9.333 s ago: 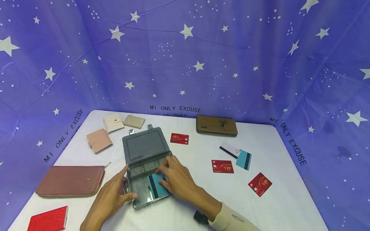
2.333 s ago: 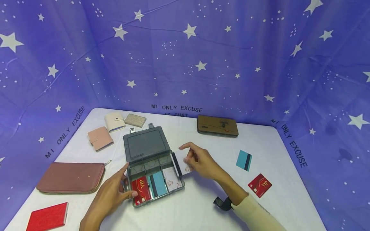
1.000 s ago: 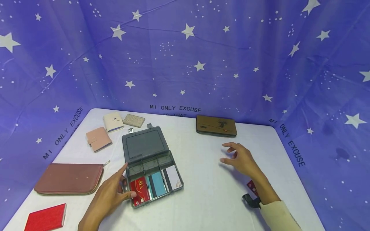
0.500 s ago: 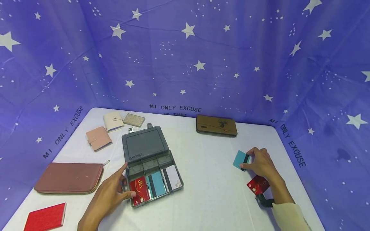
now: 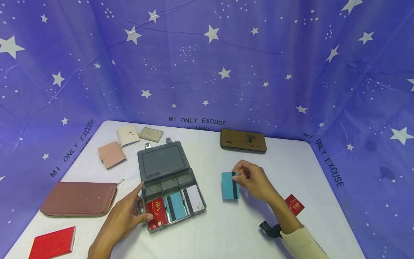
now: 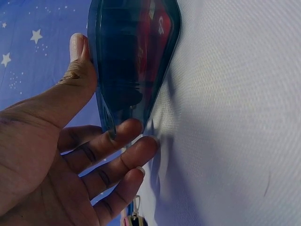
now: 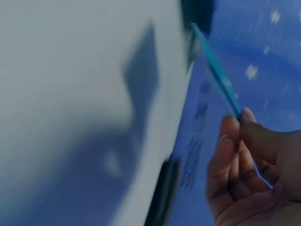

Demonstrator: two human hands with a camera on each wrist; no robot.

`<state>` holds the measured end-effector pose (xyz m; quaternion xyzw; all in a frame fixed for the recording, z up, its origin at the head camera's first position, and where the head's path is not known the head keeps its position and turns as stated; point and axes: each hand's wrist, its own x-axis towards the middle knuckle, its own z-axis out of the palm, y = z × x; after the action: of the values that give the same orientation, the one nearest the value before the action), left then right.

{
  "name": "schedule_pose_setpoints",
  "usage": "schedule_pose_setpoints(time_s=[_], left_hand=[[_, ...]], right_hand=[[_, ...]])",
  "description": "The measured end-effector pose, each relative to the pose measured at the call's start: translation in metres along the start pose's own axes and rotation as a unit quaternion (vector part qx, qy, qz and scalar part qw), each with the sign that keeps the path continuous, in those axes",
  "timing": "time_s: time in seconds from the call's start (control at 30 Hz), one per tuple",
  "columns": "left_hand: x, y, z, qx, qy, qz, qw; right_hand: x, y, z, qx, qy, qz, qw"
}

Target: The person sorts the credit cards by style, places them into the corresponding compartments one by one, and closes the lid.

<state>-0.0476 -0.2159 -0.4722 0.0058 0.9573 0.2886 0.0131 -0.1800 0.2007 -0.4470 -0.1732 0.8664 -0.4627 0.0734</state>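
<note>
My right hand (image 5: 253,180) pinches a light-blue card (image 5: 228,186) with a black stripe between thumb and fingertips, held above the table right of the box. The right wrist view catches this blue card (image 7: 217,70) nearly edge-on. A grey see-through plastic storage box (image 5: 201,197) lies with its lid (image 5: 163,158) folded back. Its front compartments hold a red VIP card (image 5: 157,214), a blue striped card (image 5: 175,205) and a white striped card (image 5: 193,199). My left hand (image 5: 121,217) grips the box's left side, thumb at the rim in the left wrist view.
On the right lies another red VIP card (image 5: 295,205), partly behind the right forearm. A brown wallet (image 5: 243,140) stands at the back. Leftward are a long reddish-brown wallet (image 5: 79,199), a red booklet (image 5: 53,242), and pink (image 5: 112,155), cream (image 5: 128,136) and beige (image 5: 151,134) small cases.
Red, blue and white cards have gone into the box's front compartments. Most recently my right hand has picked up the blue card at the right and carried it left. My left hand stays put.
</note>
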Motion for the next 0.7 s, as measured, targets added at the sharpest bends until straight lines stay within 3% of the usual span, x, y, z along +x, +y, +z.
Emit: schedule_pose_setpoints(time_s=[0.17, 0.3, 0.53, 0.7], left_hand=[[0.0, -0.001, 0.002, -0.008, 0.012, 0.013, 0.9998], [0.0, -0.002, 0.002, -0.019, 0.015, 0.019, 0.9995], [0.0, -0.001, 0.002, -0.008, 0.014, 0.008, 0.9998], [-0.001, 0.0, 0.002, -0.002, 0.016, 0.005, 0.9998]], right_hand=[[0.005, -0.044, 0.04, 0.077, -0.028, -0.041, 0.996], [0.009, -0.069, 0.072, 0.088, -0.046, -0.08, 0.992], [0.014, -0.089, 0.121, -0.028, -0.047, -0.154, 0.987], [0.013, -0.089, 0.142, -0.163, -0.036, -0.194, 0.967]])
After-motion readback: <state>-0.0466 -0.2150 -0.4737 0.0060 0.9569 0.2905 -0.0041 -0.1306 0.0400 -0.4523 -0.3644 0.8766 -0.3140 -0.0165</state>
